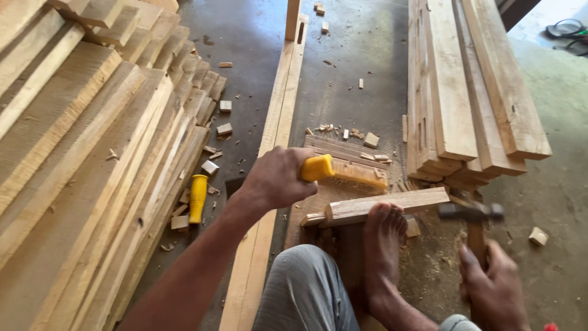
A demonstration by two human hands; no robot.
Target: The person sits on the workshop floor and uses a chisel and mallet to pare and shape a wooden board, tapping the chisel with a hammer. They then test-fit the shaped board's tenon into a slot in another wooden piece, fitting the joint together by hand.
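Observation:
My left hand [274, 179] is closed around the yellow handle of a chisel [317, 167], held over a short wooden piece [392, 203] that lies across a wooden block. My bare foot [384, 242] presses down on that piece. My right hand [493, 287] grips the wooden handle of a hammer [471, 212], whose dark head is raised just right of the piece. The chisel's blade is hidden against the wood.
A tall stack of planks [79, 159] fills the left. Another stack of boards [471, 86] lies at the upper right. A long frame rail [275, 135] runs up the floor. A second yellow-handled tool [198, 197] lies by the left stack, among wood chips and offcuts.

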